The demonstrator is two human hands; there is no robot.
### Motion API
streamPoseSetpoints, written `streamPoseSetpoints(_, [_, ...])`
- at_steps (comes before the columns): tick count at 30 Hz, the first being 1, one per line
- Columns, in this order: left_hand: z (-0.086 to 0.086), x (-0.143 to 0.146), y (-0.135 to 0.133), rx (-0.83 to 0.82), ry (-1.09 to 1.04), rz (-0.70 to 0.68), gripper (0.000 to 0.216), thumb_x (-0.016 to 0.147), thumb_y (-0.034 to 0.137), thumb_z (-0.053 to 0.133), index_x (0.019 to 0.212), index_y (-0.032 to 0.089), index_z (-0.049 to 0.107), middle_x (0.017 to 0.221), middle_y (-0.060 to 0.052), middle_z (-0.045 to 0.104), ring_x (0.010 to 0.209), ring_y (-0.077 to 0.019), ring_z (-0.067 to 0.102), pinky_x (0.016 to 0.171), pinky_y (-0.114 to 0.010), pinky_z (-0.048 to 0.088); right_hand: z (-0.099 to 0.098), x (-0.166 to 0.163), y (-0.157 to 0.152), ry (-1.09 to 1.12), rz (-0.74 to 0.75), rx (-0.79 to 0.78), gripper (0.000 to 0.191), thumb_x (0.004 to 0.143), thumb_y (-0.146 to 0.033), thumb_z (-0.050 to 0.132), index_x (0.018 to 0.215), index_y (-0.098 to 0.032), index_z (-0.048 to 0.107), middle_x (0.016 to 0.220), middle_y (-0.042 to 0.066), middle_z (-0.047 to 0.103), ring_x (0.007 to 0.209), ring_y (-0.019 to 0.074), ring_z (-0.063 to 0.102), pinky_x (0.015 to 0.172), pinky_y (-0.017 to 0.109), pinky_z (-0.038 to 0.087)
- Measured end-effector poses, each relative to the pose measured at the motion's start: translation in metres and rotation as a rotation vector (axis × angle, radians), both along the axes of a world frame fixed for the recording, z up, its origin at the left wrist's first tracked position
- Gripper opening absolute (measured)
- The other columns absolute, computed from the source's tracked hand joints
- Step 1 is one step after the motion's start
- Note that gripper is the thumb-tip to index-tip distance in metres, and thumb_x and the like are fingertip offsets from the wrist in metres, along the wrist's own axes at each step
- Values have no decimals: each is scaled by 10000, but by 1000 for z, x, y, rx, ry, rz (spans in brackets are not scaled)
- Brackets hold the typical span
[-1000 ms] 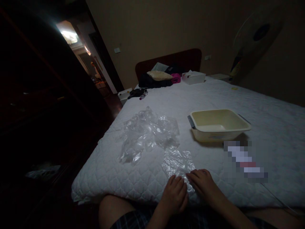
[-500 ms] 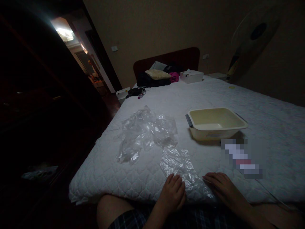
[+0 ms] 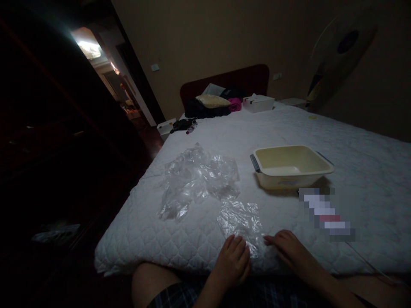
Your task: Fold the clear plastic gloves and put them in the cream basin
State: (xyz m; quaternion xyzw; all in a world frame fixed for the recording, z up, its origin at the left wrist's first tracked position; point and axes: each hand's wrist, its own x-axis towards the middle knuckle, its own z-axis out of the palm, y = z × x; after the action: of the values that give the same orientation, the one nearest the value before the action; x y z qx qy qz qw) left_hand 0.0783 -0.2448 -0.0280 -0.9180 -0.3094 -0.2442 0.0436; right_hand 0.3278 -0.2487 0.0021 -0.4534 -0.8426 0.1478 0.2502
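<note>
A clear plastic bag (image 3: 240, 219) lies crinkled on the white quilted bedding near the front edge, its lower right part folded inward. My left hand (image 3: 236, 256) rests palm down against the bag's lower left side, fingers extended over its edge. At the right side of the bag, my right hand (image 3: 284, 247) has thumb and fingertips closed on the plastic. Beyond it, to the left, spreads a loose heap of clear plastic bags (image 3: 199, 177). Both palms are hidden from view.
An off-white plastic basin (image 3: 292, 173) with grey handles stands on the bed (image 3: 154, 244) at right. A pixelated object (image 3: 327, 214) with a thin cord lies in front of it. Clothes, a cushion (image 3: 212, 101) and a white box (image 3: 258, 103) are by the headboard; a fan (image 3: 348, 42) stands beyond.
My right hand has moved left, bringing the lower right part of the plastic bag inward. My left hand has stayed nearly in place.
</note>
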Motion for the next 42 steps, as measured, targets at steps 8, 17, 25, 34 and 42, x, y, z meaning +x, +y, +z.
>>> streamPoseSetpoints(8, [-1,-1,-1,17,3,-4,340,817,269,475,1125,134,529,1128,-99,589,1128,-245,481,990,-440,348,-3,-21,13,-11,-150,90,176,844,-301,524,971,-186,566,783,45,644,760,195,583,706,323,452])
streamPoseSetpoints(17, [4,-1,-1,-3,44,0,370,816,279,475,1150,126,517,1133,-94,585,1127,-239,480,1011,-426,327,2,-34,19,-145,-18,244,161,844,-157,477,942,-207,595,885,58,627,795,183,559,720,310,404])
streamPoseSetpoints(25, [5,0,-3,12,-10,7,366,814,257,467,1150,122,518,1180,-96,567,1152,-239,468,1004,-425,348,0,-46,22,-333,18,289,258,772,-64,562,955,-242,599,875,27,624,795,191,552,765,332,364])
streamPoseSetpoints(34, [23,-3,-5,59,-70,-12,346,781,174,444,1108,97,526,1147,-140,584,1150,-252,480,928,-426,436,3,-51,20,-397,15,324,198,778,-73,563,889,-232,602,865,28,615,803,195,556,822,358,341])
streamPoseSetpoints(42, [9,2,-1,1,-61,21,311,791,223,468,1079,134,547,1094,-95,607,1091,-236,506,975,-443,373,5,-51,22,-342,43,257,274,753,-33,559,928,-240,600,866,18,628,798,189,549,796,340,357])
